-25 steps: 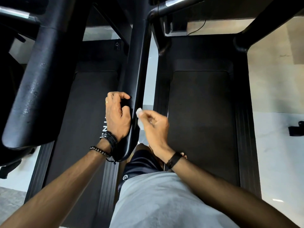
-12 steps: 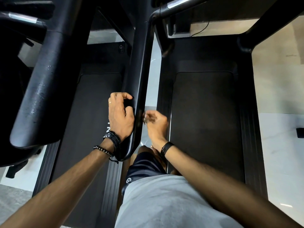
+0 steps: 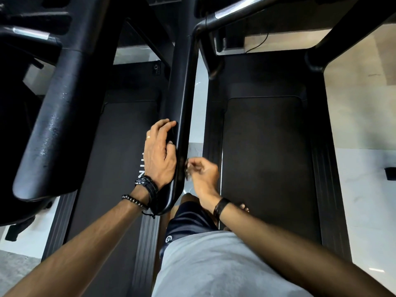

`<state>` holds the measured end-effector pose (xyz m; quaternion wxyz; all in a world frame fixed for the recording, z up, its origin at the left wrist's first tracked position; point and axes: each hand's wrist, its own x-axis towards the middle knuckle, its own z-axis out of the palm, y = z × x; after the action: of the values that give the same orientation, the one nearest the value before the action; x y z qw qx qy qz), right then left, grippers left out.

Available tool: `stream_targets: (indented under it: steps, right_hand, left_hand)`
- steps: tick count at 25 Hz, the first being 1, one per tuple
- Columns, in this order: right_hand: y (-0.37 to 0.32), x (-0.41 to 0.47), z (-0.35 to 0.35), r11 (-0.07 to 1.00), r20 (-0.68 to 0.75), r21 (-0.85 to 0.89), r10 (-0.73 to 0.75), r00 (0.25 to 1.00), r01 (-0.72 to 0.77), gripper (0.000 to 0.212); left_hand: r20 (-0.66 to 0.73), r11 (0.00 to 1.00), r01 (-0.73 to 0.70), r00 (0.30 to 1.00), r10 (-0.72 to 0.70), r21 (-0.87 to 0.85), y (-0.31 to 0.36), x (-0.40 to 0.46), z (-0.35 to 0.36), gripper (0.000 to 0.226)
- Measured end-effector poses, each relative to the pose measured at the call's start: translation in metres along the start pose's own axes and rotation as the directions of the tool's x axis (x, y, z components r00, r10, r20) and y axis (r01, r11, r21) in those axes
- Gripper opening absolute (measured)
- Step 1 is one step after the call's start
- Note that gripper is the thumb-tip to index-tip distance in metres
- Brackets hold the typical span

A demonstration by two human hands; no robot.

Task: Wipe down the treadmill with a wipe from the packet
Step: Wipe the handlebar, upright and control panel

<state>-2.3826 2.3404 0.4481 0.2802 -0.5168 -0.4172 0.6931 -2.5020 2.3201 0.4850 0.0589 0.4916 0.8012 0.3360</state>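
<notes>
The black treadmill handrail (image 3: 184, 93) runs down the middle of the view, above the belt (image 3: 120, 157). My left hand (image 3: 158, 155) grips the rail's left side near its lower end, fingers curled over it. My right hand (image 3: 203, 172) is against the rail's right side, blurred, with its fingers curled. A small pale bit of the wipe (image 3: 188, 168) shows at its fingertips against the rail; the rest is hidden in the hand. No packet is in view.
A thicker black handrail (image 3: 57, 125) hangs at the left. A second treadmill's belt (image 3: 265, 157) lies to the right, beyond a narrow floor gap. Pale tiled floor (image 3: 364, 200) lies further right, with a small black object (image 3: 390, 173) at the edge.
My right hand has moved in against the rail's right side, and the white wipe has become mostly hidden. My left hand has slid a little further up the rail.
</notes>
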Motion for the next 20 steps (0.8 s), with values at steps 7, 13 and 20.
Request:
stream_targets:
  steps: [7, 13, 20]
  right_hand:
    - [-0.030, 0.035, 0.014, 0.983, -0.069, 0.034, -0.177, 0.982, 0.179, 0.021]
    - [-0.025, -0.013, 0.004, 0.992, 0.045, 0.092, -0.095, 0.994, 0.091, 0.014]
    - [-0.010, 0.039, 0.012, 0.995, -0.085, -0.100, 0.017, 0.996, -0.025, 0.027]
  left_hand:
    - [0.005, 1.000, 0.002, 1.000, -0.001, -0.028, -0.003, 0.001, 0.001, 0.048]
    - [-0.008, 0.999, -0.008, 1.000, 0.007, -0.031, -0.007, 0.004, 0.002, 0.042]
    - [-0.037, 1.000, -0.013, 0.999, 0.014, 0.011, 0.002, 0.006, 0.001, 0.043]
